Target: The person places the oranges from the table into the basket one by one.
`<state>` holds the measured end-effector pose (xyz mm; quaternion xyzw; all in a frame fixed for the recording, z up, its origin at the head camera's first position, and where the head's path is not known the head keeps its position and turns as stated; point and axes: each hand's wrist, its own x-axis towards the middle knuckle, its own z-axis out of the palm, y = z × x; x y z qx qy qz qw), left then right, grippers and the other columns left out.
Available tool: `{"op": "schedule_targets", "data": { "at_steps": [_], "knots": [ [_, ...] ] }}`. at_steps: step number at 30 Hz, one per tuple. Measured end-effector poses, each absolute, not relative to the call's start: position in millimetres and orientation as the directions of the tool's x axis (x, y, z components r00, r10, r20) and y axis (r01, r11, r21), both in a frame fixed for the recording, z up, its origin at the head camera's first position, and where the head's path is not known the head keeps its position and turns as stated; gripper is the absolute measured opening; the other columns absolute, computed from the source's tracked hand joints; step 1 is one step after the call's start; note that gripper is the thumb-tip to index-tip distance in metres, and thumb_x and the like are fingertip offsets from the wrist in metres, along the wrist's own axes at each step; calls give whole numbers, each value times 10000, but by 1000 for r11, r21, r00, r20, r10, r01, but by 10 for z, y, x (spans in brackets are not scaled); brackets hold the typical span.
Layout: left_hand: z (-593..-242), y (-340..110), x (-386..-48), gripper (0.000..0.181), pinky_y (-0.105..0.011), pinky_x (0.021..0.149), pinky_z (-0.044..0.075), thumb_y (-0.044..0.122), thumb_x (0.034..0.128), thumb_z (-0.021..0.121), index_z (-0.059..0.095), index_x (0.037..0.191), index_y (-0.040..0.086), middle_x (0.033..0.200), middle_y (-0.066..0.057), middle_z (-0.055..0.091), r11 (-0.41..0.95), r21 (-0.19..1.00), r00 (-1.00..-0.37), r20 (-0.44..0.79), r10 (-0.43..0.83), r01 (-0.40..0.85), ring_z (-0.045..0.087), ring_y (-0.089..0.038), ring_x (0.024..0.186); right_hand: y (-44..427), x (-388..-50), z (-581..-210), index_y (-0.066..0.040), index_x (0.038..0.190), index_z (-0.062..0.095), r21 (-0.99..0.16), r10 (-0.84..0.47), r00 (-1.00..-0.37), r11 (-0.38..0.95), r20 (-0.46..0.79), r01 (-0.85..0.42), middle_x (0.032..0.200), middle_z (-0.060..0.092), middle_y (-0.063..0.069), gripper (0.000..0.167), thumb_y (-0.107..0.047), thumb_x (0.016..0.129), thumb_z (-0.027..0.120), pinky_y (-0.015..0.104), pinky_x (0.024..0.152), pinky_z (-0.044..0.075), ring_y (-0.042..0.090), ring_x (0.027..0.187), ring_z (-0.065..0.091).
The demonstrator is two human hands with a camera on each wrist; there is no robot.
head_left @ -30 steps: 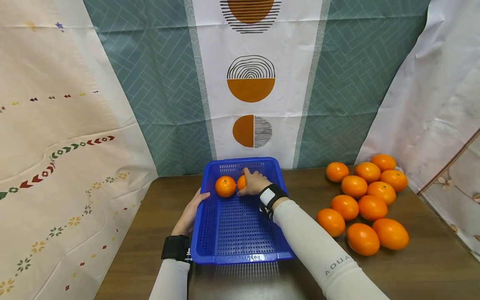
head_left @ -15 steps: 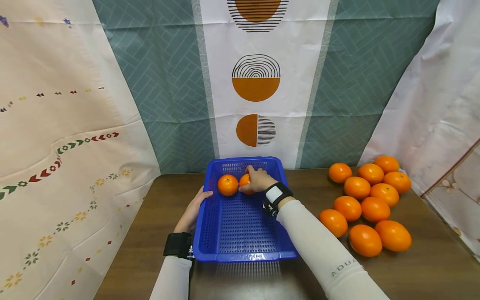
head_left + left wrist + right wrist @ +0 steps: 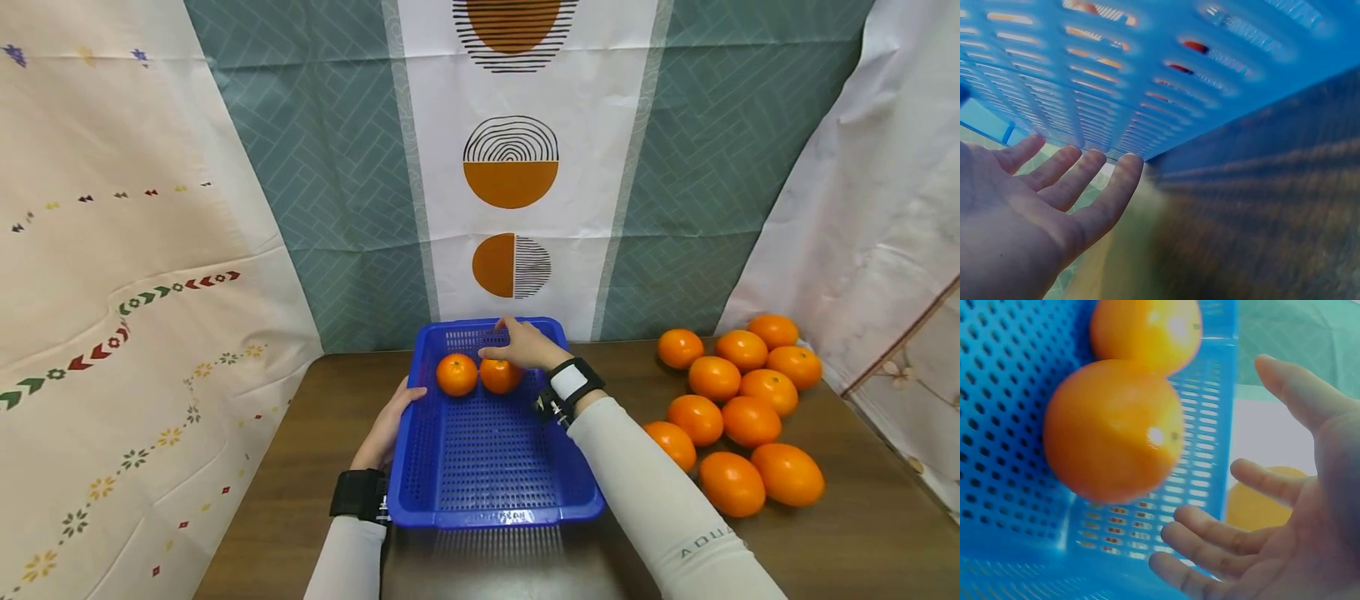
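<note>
A blue perforated plastic basket (image 3: 495,515) stands on the table with two oranges side by side near its far end. The left orange (image 3: 457,374) touches the right orange (image 3: 500,377). My right hand (image 3: 525,345) hovers over the right orange; in the right wrist view its fingers (image 3: 1210,534) are spread, apart from both oranges, with nothing between them. At the basket's left side is my left hand (image 3: 386,423), a digit at the rim. The left wrist view shows its fingers (image 3: 1110,194) extended at the slotted outer wall; the thumb is out of that view.
Several more oranges (image 3: 715,379) lie grouped on the brown wooden table (image 3: 285,475), right of the basket. A patterned cloth (image 3: 360,208) hangs behind the table. Pale cloths border it at left (image 3: 150,375) and right (image 3: 877,233).
My right hand has let go of the right orange and risen up and to the right, leaving it beside the other orange. My left hand stays at the basket's side.
</note>
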<state>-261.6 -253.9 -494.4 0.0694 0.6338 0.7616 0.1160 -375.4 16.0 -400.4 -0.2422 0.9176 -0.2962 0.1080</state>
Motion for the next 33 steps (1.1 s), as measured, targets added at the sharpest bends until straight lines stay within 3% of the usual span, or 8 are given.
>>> {"op": "schedule_targets", "data": {
  "at_steps": [4, 10, 22, 33],
  "knots": [
    [-4943, -2528, -2605, 618, -510, 999, 520, 334, 1111, 404, 129, 1662, 286, 1600, -256, 350, -184, 978, -965, -47, 258, -97, 442, -499, 1357, 250, -3744, -3897, 18, 1463, 461, -616, -541, -841, 661, 5, -429, 1427, 535, 297, 672, -434, 1007, 658, 517, 1047, 462, 413, 1298, 527],
    [-4942, -2546, -2594, 609, -542, 1019, 513, 346, 1122, 387, 107, 1661, 296, 1612, -235, 335, -177, 978, -960, -57, 273, -109, 427, -510, 1373, 381, -3712, -3750, -19, 1450, 479, -655, -538, -841, 614, 62, -441, 1315, 559, 298, 599, -373, 1008, 674, 496, 960, 492, 374, 1135, 574],
    [-4937, -2542, -2602, 611, -570, 1021, 507, 368, 1125, 387, 100, 1657, 280, 1606, -257, 330, -189, 976, -955, -50, 292, -109, 422, -518, 1371, 790, -3697, -3619, -33, 1457, 476, -708, -489, -865, 571, 112, -415, 1371, 560, 310, 533, -314, 1035, 641, 562, 1033, 479, 443, 1244, 565],
    [-4937, -2528, -2603, 600, -522, 970, 537, 351, 1120, 387, 115, 1649, 268, 1594, -285, 329, -181, 976, -960, -69, 270, -121, 466, -497, 1329, 1385, -3871, -3558, -26, 1456, 470, -682, -397, -912, 639, 105, -356, 1340, 575, 306, 522, -321, 1049, 609, 562, 974, 495, 448, 1209, 580]
  ]
}}
